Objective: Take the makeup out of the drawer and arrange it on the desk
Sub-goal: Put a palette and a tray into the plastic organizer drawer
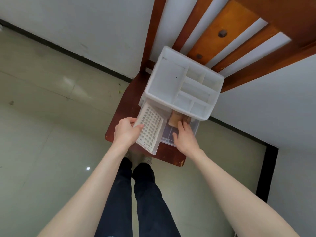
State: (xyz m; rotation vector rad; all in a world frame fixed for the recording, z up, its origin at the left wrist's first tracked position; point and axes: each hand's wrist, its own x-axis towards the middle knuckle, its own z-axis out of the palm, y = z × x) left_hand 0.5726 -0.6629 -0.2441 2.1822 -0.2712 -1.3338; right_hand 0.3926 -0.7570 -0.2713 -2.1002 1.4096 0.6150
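1. Surface: a dark red-brown wooden chair (123, 106) serves as the work surface. Its seat shows chipped finish at the near right corner. The slatted backrest rises toward the upper right, against a white wall (85, 28).
2. Room: pale glossy floor tiles (42, 117) with a few specks of debris near the chair. A black skirting strip (68, 52) runs along the foot of the wall, and a black-edged strip lies on the floor at right.
3. Storage unit: a white plastic organizer (184, 82) stands on the seat. Its top tray is divided into several compartments.
4. Drawers: two clear drawers are pulled out toward the person. The left drawer (156, 147) holds a white perforated insert (150, 129); the right drawer (169, 140) holds a tan compact-like makeup item (174, 119) at its back, partly under the organizer's top.
5. Left hand (126, 132): fingers curled round the near left edge of the insert, gripping it.
6. Right hand (185, 137): fingers extended into the right drawer, fingertips touching the makeup item; a closed grip is not evident.
7. Person: standing, dark trousers (145, 194) and shoes visible below the seat.
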